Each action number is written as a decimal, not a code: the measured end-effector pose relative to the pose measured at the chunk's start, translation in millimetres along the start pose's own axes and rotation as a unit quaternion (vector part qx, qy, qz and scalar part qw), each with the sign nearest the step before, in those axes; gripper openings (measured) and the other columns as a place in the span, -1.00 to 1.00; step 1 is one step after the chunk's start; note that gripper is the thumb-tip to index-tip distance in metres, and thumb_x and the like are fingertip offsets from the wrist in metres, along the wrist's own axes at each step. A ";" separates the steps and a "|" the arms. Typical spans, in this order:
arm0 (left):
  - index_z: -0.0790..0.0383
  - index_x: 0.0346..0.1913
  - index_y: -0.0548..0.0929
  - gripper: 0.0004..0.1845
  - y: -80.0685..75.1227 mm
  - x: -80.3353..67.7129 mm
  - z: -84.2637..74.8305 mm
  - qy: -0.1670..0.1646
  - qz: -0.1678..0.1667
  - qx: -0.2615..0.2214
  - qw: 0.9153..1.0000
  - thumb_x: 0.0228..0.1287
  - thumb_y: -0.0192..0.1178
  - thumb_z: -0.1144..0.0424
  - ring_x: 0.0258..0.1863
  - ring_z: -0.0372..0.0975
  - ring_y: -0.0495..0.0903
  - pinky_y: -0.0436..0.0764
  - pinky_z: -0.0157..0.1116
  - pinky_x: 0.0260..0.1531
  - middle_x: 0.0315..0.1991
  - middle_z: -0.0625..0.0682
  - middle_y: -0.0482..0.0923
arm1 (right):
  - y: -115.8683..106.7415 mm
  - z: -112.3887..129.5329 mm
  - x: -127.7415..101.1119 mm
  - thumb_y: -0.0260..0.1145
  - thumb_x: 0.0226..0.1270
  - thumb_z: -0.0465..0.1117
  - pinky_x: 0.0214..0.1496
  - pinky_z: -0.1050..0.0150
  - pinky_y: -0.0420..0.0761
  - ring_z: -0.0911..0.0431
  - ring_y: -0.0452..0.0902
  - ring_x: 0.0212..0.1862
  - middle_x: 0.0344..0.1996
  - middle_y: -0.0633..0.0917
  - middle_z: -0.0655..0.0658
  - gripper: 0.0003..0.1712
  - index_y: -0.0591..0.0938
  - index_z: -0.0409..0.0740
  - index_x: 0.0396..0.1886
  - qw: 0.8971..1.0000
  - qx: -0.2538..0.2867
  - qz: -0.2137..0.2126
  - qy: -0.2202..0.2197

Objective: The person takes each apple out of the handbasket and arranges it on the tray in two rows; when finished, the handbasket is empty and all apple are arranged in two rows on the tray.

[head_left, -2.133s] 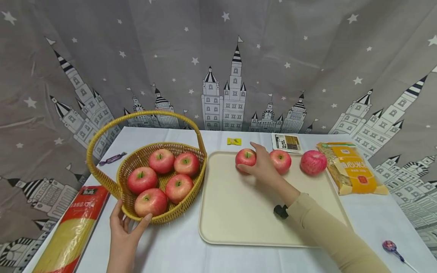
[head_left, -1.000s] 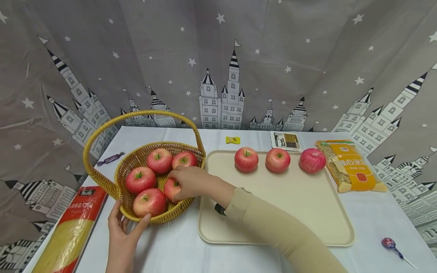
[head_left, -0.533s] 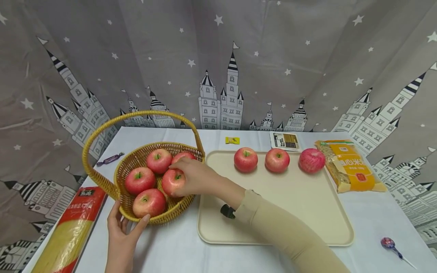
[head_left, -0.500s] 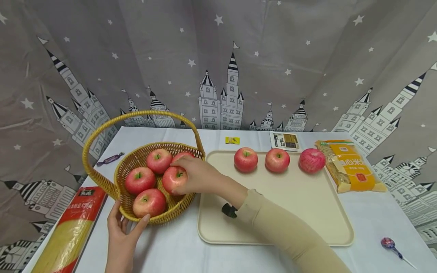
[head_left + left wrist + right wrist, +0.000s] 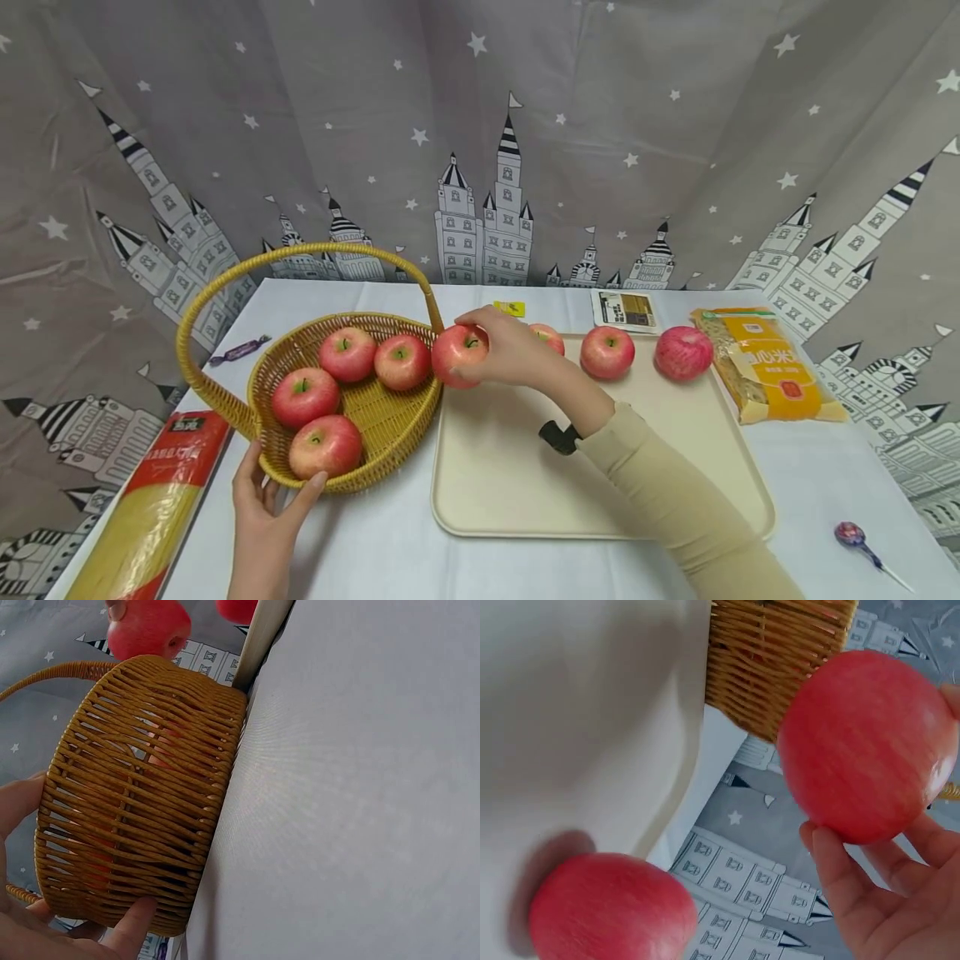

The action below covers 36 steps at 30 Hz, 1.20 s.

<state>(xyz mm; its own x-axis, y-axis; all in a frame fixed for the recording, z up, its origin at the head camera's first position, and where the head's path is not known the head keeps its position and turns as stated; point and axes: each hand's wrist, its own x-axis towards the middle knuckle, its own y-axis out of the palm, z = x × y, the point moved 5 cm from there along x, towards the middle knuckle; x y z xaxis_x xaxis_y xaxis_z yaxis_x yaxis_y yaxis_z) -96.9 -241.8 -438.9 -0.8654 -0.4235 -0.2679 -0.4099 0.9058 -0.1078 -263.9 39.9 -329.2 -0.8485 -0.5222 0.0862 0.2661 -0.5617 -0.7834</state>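
Note:
A red apple [image 5: 452, 357] is pinched in my right hand [image 5: 517, 348], raised over the right rim of the wicker basket [image 5: 393, 450]. In the right wrist view, fingertips and thumb press the sides of this apple [image 5: 866, 750], clear of the basket wall. My left hand [image 5: 266, 525] grips the basket's near left side, with its thumb on the outer weave in the left wrist view. Several apples, such as the front one [image 5: 326, 446], lie inside the basket. Three more line the back of the beige tray [image 5: 525, 492]; one [image 5: 549, 337] is partly hidden behind my right hand.
A noodle packet [image 5: 150, 500] and a purple candy [image 5: 240, 350] lie left of the basket. Behind the tray are a yellow candy [image 5: 510, 308] and a small packet [image 5: 624, 311]. A grain bag [image 5: 768, 367] touches the tray's right side; a lollipop [image 5: 851, 535] lies front right.
My right hand moved from the tray's back left apple to the basket, took hold of an apple there, and lifted it out rightward. My left hand stays on the basket.

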 end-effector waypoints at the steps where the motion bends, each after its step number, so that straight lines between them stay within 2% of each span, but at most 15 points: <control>1: -0.23 0.52 -0.32 0.14 -0.2 -0.2 -0.3 0.001 -0.001 0.000 1.000 0.17 0.39 0.10 0.49 -0.10 -0.24 -0.04 0.00 0.43 0.54 -0.01 -0.39 | -0.2 -3.2 0.6 0.43 0.00 0.06 0.07 0.25 0.53 0.15 0.44 0.05 0.09 0.53 -0.01 -0.26 0.52 -0.07 0.22 1.000 0.000 -0.005 0.007; 6: -0.24 0.52 -0.31 0.13 -0.5 -2.6 -2.6 0.001 -0.002 -0.004 1.000 0.19 0.38 0.12 0.49 -0.09 -0.26 -0.08 0.00 0.43 0.54 -0.03 -0.39 | 2.9 -15.8 6.6 0.41 -0.05 0.09 0.03 0.22 0.53 0.14 0.47 0.00 0.07 0.54 -0.01 -0.24 0.54 -0.08 0.20 0.998 -0.047 -0.020 0.031; 13: -0.23 0.52 -0.33 0.14 -0.5 -2.4 -2.1 -0.004 -0.001 -0.004 1.000 0.20 0.37 0.12 0.50 -0.11 -0.27 -0.09 -0.03 0.44 0.54 -0.06 -0.41 | 27.4 -31.7 19.6 0.37 0.01 0.12 -0.03 0.19 0.56 0.04 0.51 -0.08 -0.01 0.54 -0.06 -0.27 0.53 -0.07 0.20 0.990 -0.125 0.015 0.065; 18: -0.23 0.52 -0.33 0.14 0.9 -3.1 -2.2 -0.008 -0.001 -0.005 1.000 0.19 0.38 0.11 0.50 -0.11 -0.27 -0.08 -0.02 0.44 0.54 -0.06 -0.41 | 38.0 -39.9 25.1 0.37 0.01 0.10 0.01 0.12 0.55 -0.05 0.50 -0.05 0.01 0.54 -0.10 -0.24 0.50 -0.09 0.23 0.986 -0.149 0.015 0.075; 24: -0.24 0.52 -0.31 0.13 0.5 -3.4 -3.0 -0.004 -0.003 -0.008 1.000 0.20 0.37 0.12 0.50 -0.13 -0.26 -0.09 -0.04 0.44 0.54 -0.06 -0.39 | 40.9 -46.6 23.5 0.40 0.13 0.10 0.25 0.18 0.42 0.01 0.41 0.16 0.16 0.50 -0.12 -0.21 0.44 -0.12 0.31 0.991 -0.121 -0.017 0.057; 28: -0.23 0.52 -0.32 0.13 1.0 -3.7 -2.6 -0.004 -0.001 -0.007 1.000 0.20 0.37 0.12 0.50 -0.11 -0.26 -0.07 0.00 0.43 0.54 -0.04 -0.39 | 34.6 -39.6 17.0 0.38 0.19 0.00 0.34 0.17 0.34 0.00 0.34 0.26 0.21 0.47 -0.12 -0.30 0.44 -0.12 0.30 0.993 -0.077 -0.074 0.039; 32: -0.22 0.52 -0.34 0.14 1.5 -3.2 -1.7 -0.004 0.000 -0.004 1.000 0.19 0.37 0.10 0.50 -0.09 -0.28 -0.07 0.02 0.43 0.54 -0.02 -0.42 | 25.6 -20.4 7.8 0.35 0.23 -0.11 0.22 0.21 0.45 0.03 0.44 0.15 0.12 0.52 -0.08 -0.45 0.51 -0.10 0.22 0.991 -0.018 -0.129 0.007; 34: -0.21 0.52 -0.34 0.14 1.4 -3.2 -1.6 -0.004 0.000 -0.004 1.000 0.19 0.37 0.10 0.50 -0.09 -0.27 -0.07 0.02 0.43 0.54 -0.03 -0.41 | 24.7 -8.6 4.1 0.35 0.25 -0.12 0.11 0.25 0.53 0.03 0.50 0.06 0.09 0.54 -0.06 -0.47 0.52 -0.08 0.21 0.991 0.006 -0.131 -0.011; 36: -0.22 0.52 -0.33 0.14 1.4 -2.6 -1.2 -0.003 0.000 -0.004 1.000 0.19 0.38 0.10 0.50 -0.09 -0.27 -0.07 0.02 0.43 0.54 -0.03 -0.40 | 26.4 3.7 1.3 0.35 0.28 -0.09 0.03 0.27 0.57 0.02 0.53 0.01 0.11 0.53 -0.05 -0.46 0.50 -0.07 0.24 0.993 0.025 -0.114 -0.020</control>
<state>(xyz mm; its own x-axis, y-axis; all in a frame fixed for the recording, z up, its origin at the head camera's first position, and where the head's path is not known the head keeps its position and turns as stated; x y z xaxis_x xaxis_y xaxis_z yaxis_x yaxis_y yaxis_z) -95.5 -239.5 -437.2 -0.8636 -0.4241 -0.2726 -0.4126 0.9053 -0.1012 -256.2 22.0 -347.5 -0.8711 -0.4022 0.2819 0.0934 -0.6991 -0.7089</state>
